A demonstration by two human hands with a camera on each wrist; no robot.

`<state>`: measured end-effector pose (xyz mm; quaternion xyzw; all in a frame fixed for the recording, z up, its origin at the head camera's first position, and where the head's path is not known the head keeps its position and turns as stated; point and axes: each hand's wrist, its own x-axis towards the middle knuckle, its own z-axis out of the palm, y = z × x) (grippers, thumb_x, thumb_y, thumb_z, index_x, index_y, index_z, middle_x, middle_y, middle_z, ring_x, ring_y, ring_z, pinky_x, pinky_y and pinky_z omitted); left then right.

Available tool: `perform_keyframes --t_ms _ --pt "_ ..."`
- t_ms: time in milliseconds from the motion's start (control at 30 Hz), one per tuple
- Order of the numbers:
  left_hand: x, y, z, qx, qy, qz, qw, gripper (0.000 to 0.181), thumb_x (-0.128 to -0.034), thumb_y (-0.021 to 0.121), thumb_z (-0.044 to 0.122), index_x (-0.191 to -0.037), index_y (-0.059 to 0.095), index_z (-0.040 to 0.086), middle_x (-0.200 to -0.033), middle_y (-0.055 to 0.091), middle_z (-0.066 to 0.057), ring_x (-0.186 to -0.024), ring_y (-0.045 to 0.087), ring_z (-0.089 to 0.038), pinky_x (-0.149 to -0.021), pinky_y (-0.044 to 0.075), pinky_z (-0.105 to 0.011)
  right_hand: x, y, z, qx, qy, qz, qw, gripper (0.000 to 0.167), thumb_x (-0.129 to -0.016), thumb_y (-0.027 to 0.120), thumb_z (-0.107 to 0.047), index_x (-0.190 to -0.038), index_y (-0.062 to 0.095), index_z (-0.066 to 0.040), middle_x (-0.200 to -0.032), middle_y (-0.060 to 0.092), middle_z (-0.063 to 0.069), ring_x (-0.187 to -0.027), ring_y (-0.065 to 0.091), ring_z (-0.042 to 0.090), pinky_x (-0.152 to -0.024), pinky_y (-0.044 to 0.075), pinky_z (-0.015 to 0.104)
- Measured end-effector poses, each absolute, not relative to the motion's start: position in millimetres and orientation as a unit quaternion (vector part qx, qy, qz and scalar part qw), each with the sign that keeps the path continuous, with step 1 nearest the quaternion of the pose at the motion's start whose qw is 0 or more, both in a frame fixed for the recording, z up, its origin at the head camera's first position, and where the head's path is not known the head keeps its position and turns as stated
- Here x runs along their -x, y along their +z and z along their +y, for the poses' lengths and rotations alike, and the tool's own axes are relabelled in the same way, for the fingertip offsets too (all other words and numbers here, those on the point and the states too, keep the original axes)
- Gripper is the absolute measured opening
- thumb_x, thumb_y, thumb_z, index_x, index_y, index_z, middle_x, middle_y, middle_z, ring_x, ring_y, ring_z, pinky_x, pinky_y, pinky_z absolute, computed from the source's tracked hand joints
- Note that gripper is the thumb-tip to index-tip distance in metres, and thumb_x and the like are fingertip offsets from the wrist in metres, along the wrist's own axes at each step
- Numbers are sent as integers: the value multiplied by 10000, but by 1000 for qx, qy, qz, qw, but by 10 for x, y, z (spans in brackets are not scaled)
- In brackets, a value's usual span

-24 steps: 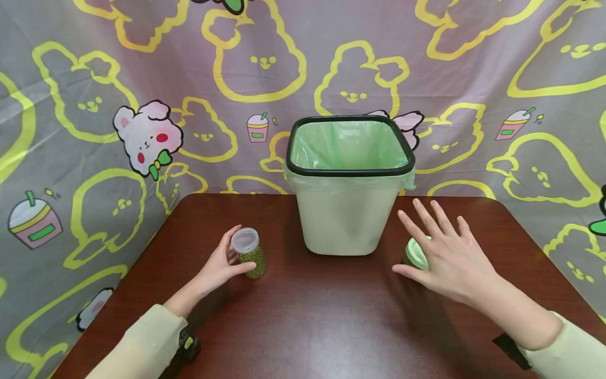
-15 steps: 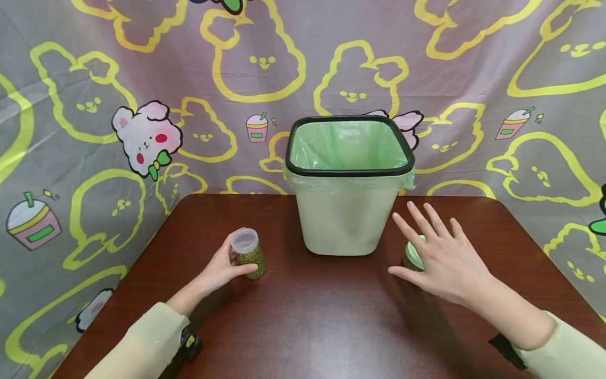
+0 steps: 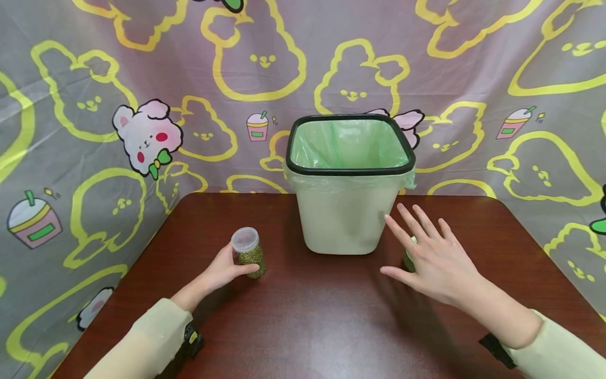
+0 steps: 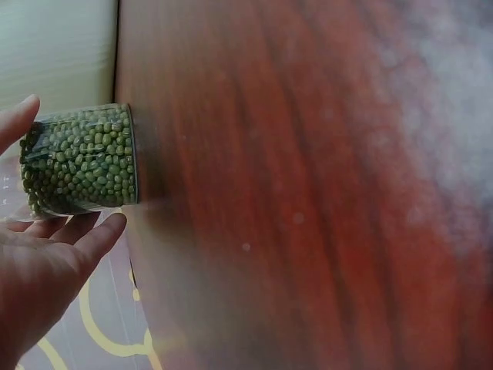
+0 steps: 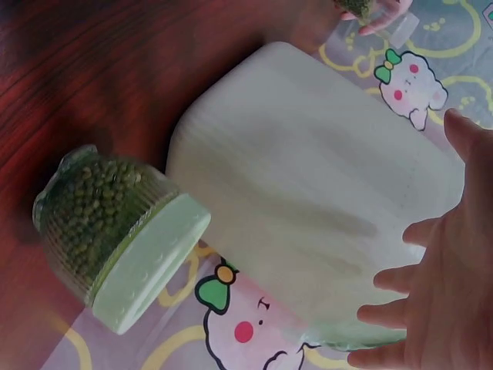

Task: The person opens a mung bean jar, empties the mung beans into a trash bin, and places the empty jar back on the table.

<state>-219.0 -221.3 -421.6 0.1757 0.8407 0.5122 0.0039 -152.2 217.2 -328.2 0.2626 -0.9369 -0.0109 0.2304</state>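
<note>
In the head view, a clear jar of green mung beans [image 3: 251, 258] with a translucent lid stands upright on the table at the left. My left hand [image 3: 222, 271] holds it, thumb in front and fingers behind; the left wrist view shows the beans through its wall [image 4: 81, 162]. My right hand [image 3: 440, 263] is spread, fingers straight, and holds nothing. Behind it in the head view, a second jar [image 3: 409, 261] is mostly hidden. The right wrist view shows this ribbed glass jar of mung beans [image 5: 96, 208] with its pale green lid [image 5: 154, 262], apart from the fingers.
A cream waste bin [image 3: 347, 218] with a black rim and a green bag liner stands at the back middle of the brown wooden table [image 3: 303, 326]. A patterned cloth [image 3: 265, 58] hangs around the table's back and sides.
My right hand has moved left, still spread, and now covers more of the green-lidded jar. The left hand's fingers have slid out of sight behind its jar, which stays in place.
</note>
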Motion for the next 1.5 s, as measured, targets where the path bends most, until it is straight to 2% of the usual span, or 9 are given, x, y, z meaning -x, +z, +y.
perform_keyframes --t_ms 400,667,867,1033,1167,1500 --pt "2199 -4226 -2205 -177 513 840 21 617 -816 766 31 -1308 416 -93 -1199 578 -237 -1082 585 -329 -882 481 -336 1572 -3312 2065 -281 1 -930 238 861 -852 515 -692 -1506 361 -155 -1517 337 172 -1367 305 403 -969 306 644" --pt "2145 -4213 -2199 -180 513 839 14 621 -812 774 36 -1308 422 -89 -1196 582 -233 -1078 585 -324 -869 486 -321 1572 -3332 2010 -284 9 -926 248 855 -864 464 -721 -1498 376 -155 -1510 345 169 -1361 316 401 -959 328 642" --pt "2088 -4129 -2169 -183 504 844 7 648 -820 771 56 -1335 400 -74 -1230 561 -227 -1139 551 -337 -946 447 -447 1534 -3322 1986 -288 7 -926 244 861 -861 472 -722 -1499 381 -152 -1532 321 145 -1369 306 395 -964 322 643" --pt "2043 -4015 -2150 -192 491 850 -1 751 -842 756 77 -1443 312 -8 -1293 516 -214 -1192 507 -362 -964 412 -535 1516 -3313 1973 -291 7 -923 250 860 -868 437 -739 -1492 395 -148 -1539 314 133 -1373 304 387 -966 326 640" --pt "1996 -3924 -2142 -207 492 845 -1 791 -852 748 86 -1481 271 42 -1309 501 -189 -1192 493 -344 -960 408 -538 1499 -3304 1954 -297 9 -922 250 865 -868 423 -747 -1492 396 -149 -1546 303 127 -1379 297 382 -968 327 638" --pt "1859 -3716 -2049 -256 469 845 -16 725 -853 755 113 -1440 329 84 -1284 522 -116 -1162 507 -289 -951 404 -540 1457 -3269 1867 -317 15 -917 242 895 -835 478 -755 -1494 393 -155 -1562 265 142 -1390 280 379 -964 313 640"
